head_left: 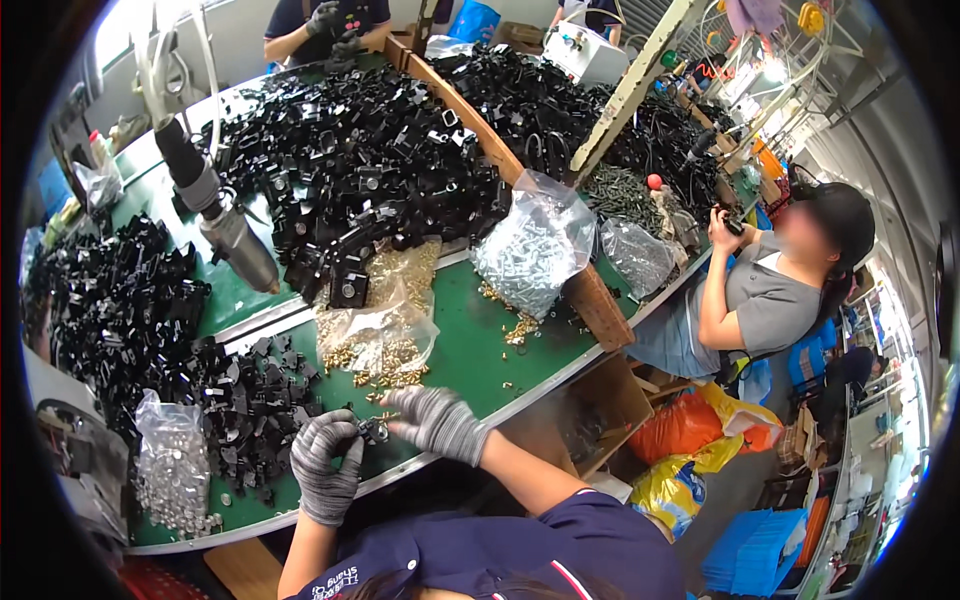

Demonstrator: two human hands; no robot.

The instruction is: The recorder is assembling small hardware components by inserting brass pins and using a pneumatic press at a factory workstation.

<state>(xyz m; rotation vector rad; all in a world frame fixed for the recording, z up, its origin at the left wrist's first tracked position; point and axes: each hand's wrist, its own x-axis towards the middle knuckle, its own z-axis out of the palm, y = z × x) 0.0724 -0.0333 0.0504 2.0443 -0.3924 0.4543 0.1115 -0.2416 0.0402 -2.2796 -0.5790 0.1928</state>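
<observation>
Both my hands wear grey striped knit gloves and meet at the near edge of a green worktable (480, 325). My left hand (326, 468) is curled, its fingertips and thumb closed on a small black part (373, 431). From the right, my right hand (440, 425) reaches to the same part with bent fingers; whether a tiny piece sits in its fingertips is too small to tell. Just beyond lie loose brass-coloured fittings (392, 374), spilling from a clear plastic bag (378, 330). Left of my left hand spreads a pile of flat black parts (255, 410).
A large heap of black parts (350, 160) covers the far table. A powered driver (238, 245) hangs at left. A bag of silvery pieces (530, 250) leans by a wooden divider (600, 305). A bag of clear pieces (172, 460) stands near left. A co-worker (770, 290) works at right.
</observation>
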